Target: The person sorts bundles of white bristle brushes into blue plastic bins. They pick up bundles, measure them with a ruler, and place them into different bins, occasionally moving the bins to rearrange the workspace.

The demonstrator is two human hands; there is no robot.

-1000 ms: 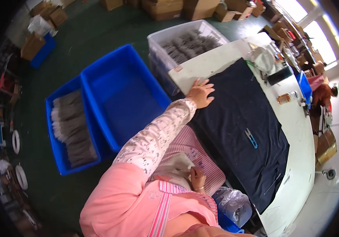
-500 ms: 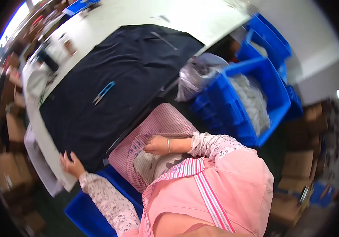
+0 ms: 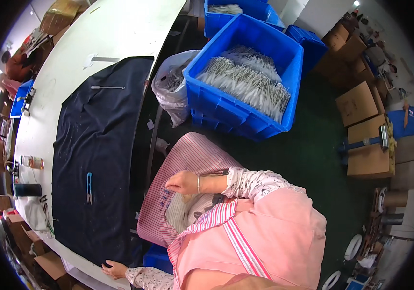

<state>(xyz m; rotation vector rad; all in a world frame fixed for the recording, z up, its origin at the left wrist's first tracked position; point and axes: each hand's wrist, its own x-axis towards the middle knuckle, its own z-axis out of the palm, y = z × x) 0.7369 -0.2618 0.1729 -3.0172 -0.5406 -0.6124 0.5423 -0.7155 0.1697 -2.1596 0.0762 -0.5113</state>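
My left hand [image 3: 115,269] lies at the near edge of the white table, by the corner of a dark cloth [image 3: 96,145], its fingers apart and holding nothing. My right hand [image 3: 183,182] is over my lap, against the pink striped apron [image 3: 161,212], with fingers curled in; anything inside them is hidden. On the dark cloth lie blue-handled thread snips [image 3: 89,187] and, farther off, a thin metal tool [image 3: 108,87]. A big blue crate [image 3: 236,107] stands beyond my right arm, filled with bundles of thin wire-ended pieces in clear bags [image 3: 245,77].
The white table [image 3: 115,29] curves along the left. A dark green thread spool [image 3: 27,190] and a small jar [image 3: 32,162] stand on it. A stuffed plastic bag [image 3: 173,87] leans beside the crate. Cardboard boxes [image 3: 369,145] and a person in blue [image 3: 403,121] are at the right.
My view has swung to the right, bringing the crate's contents and the boxes into fuller sight. My left hand stays by the table edge and my right hand over my lap.
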